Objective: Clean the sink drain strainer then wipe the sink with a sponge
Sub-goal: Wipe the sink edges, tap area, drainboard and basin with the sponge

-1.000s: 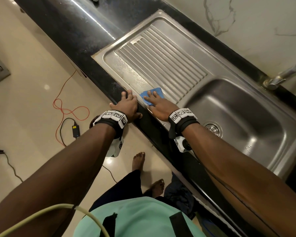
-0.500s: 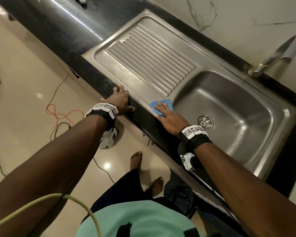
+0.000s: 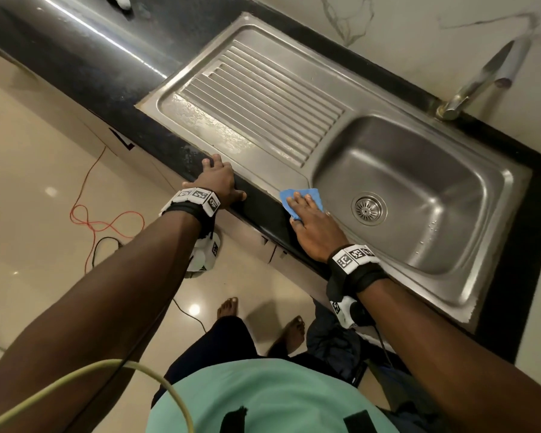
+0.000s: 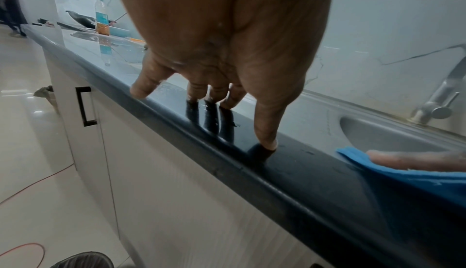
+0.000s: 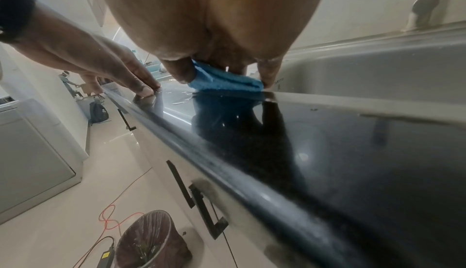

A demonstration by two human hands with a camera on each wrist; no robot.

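The blue sponge (image 3: 303, 198) lies on the sink (image 3: 413, 195) front rim, beside the basin. Right hand (image 3: 314, 228) presses it with straight fingers (image 3: 297, 203). Left hand (image 3: 219, 182) rests, fingers spread, on the bench (image 3: 260, 210) edge.

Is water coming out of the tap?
No. The tap is off: no stream falls from its spout, and the sink basin holds only scattered droplets.

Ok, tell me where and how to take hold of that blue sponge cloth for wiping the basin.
Grip the blue sponge cloth by its far free edge, coming from above. It lies flat on the sink rim, the right hand pressing on it with straight fingers, so a side approach likely finds nothing to catch. Pinching the edge beyond the fingertips and bunching it would probably work best.
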